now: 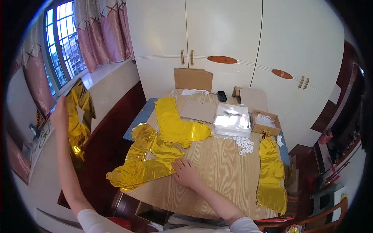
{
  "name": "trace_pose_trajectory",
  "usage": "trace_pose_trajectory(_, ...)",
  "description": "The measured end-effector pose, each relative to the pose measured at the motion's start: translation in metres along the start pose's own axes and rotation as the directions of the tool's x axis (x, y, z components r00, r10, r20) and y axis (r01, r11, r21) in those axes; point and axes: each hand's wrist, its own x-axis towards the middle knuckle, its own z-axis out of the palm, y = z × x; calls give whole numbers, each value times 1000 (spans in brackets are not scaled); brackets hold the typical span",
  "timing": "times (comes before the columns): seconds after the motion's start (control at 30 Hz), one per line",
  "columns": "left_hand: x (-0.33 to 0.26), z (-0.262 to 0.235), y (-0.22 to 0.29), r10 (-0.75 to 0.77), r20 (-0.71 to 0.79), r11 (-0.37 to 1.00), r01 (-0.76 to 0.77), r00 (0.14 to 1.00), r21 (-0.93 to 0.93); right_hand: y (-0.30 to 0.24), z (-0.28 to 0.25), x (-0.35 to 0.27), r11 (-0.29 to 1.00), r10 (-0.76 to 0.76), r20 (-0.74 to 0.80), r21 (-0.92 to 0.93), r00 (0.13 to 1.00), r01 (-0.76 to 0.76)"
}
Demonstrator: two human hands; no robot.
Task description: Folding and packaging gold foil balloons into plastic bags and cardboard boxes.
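1. Clearly, our left hand (pixel 59 112) grasps a shiny gold foil balloon, flat and uninflated (pixel 77 132), by its near edge, though the fingertips are partly hidden.
2. We hold it out to the left, beyond the wood-grain tabletop (pixel 229 171), perhaps so that it hangs free of the things lying there.
3. Our right hand (pixel 187 173) is released and grasps nothing; its spread fingers lie at the edge of a crumpled gold foil piece (pixel 136 173), probably to steady it or us.
4. Beyond that, we have a smoother, bent gold foil shape (pixel 175 120), overlapping the crumpled one.
5. Along the right side we see a long gold foil strip (pixel 271 167), apparently set apart to leave working room.
6. Toward the back sit small white rings (pixel 244 145), a stack of clear plastic bags (pixel 232 120) and an open brown cardboard box (pixel 268 130), grouped seemingly for easy reach.
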Motion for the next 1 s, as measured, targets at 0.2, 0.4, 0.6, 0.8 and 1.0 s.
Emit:
trace_pose_trajectory(0.2,-2,-123,169,542,41,815,-513,839,-268,11,-22,-1,916,123,-74,391,990,-85)
trace_pose_trajectory(0.4,-44,-242,254,822,-109,185,-442,559,-878,25,-82,-8,415,342,-301,898,891,144)
trace_pose_trajectory(0.6,-36,-248,252,501,-229,46,-289,835,-956,79,-116,-92,582,-166,-381,707,910,402)
trace_pose_trajectory(0.8,-50,-151,344,345,394,238,326,852,-915,64,-160,-191,36,463,187,973,866,-229)
trace_pose_trajectory(1.0,-159,-44,466,583,400,360,217,707,-907,74,-137,-241,535,740,44,566,671,-627)
